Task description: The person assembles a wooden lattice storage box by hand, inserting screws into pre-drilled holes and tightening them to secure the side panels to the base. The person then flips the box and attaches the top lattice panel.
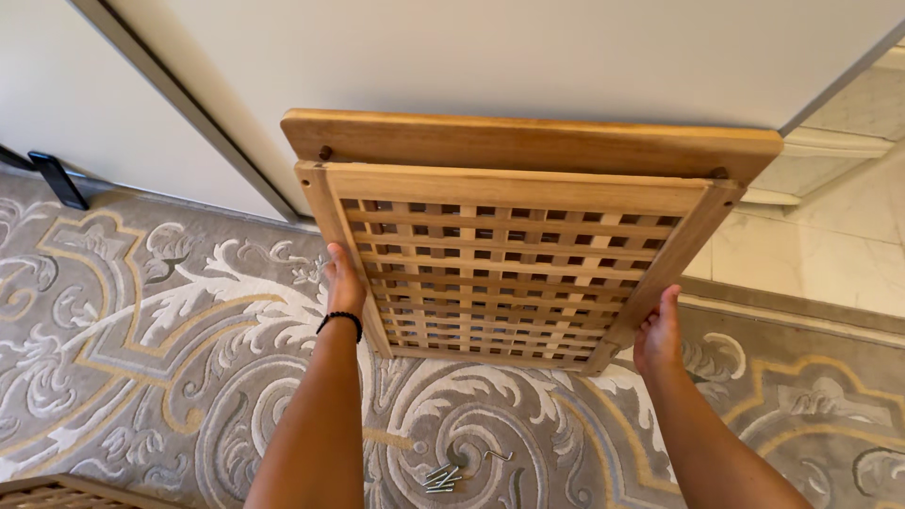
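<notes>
Two hands grip a wooden lattice panel by its lower side rails: the left hand, with a black bead bracelet at the wrist, is closed around the left rail, and the right hand is wrapped on the right rail near the bottom corner. The panel is held up off the rug, tilted toward a pale wall, and it seems already joined along its top to a solid plank, with dark fastener holes at both ends. I'd judge this a furniture assembly at the stage of positioning or turning a half-built piece; the next move likely calls for a steady two-handed hold so the joint takes no twist. Warm honey-coloured slats cross in a tight grid inside a plain frame. A small heap of screws and a bent key lie on the rug just below, between the forearms.
</notes>
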